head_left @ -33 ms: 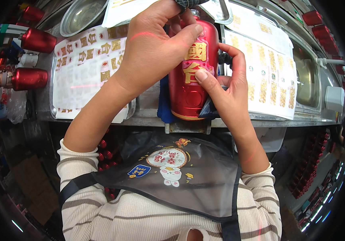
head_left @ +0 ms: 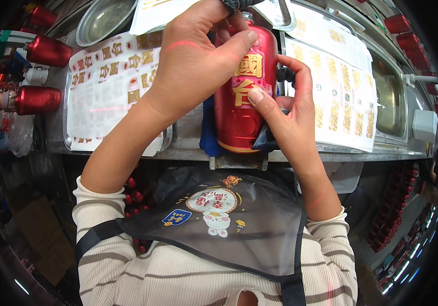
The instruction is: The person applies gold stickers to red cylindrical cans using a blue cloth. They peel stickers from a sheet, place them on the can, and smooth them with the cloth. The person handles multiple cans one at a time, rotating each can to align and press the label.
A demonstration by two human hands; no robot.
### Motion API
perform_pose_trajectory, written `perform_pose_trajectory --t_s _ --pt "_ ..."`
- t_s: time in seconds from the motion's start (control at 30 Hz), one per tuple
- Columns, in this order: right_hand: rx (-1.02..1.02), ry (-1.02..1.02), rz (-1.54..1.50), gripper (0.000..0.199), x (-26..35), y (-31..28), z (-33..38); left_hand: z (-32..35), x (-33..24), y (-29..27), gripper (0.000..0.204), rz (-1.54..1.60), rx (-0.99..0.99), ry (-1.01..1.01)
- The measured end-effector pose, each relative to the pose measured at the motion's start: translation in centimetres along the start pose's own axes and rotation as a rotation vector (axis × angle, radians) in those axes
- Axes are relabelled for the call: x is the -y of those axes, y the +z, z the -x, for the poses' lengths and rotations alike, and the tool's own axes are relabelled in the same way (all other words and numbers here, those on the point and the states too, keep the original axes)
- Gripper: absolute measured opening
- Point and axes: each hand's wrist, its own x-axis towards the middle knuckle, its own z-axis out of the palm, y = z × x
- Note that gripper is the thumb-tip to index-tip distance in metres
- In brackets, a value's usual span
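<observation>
A glossy red bottle (head_left: 239,122) lies on a blue cradle (head_left: 207,137) at the front edge of a steel bench (head_left: 188,148). It bears gold character stickers (head_left: 248,65) on its upper face. My left hand (head_left: 193,61) wraps over the bottle's upper part from the left, with the thumb tip pressed beside the top sticker. My right hand (head_left: 290,117) clasps the bottle from the right. Its thumb presses on the lower gold sticker and its fingers curl round the far side.
Sheets of gold stickers lie in a tray at the left (head_left: 101,86) and on the right (head_left: 341,97). Two red bottles (head_left: 38,99) lie at the far left. A steel bowl (head_left: 101,20) sits at the back, and a sink (head_left: 390,97) at the right. More red bottles (head_left: 134,196) are stored under the bench.
</observation>
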Motion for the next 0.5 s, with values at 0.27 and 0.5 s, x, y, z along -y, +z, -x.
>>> perform_pose_trajectory --t_s 0.27,0.5 --pt "0.038 0.046 -0.205 0.063 0.6 -0.7 -0.8 2.2 1.6 -0.8 0.034 0.135 -0.275 -0.222" --pt "0.048 0.055 -0.238 0.056 1.4 -0.3 -2.8 5.5 0.5 1.2 0.062 0.501 -0.067 -0.328"
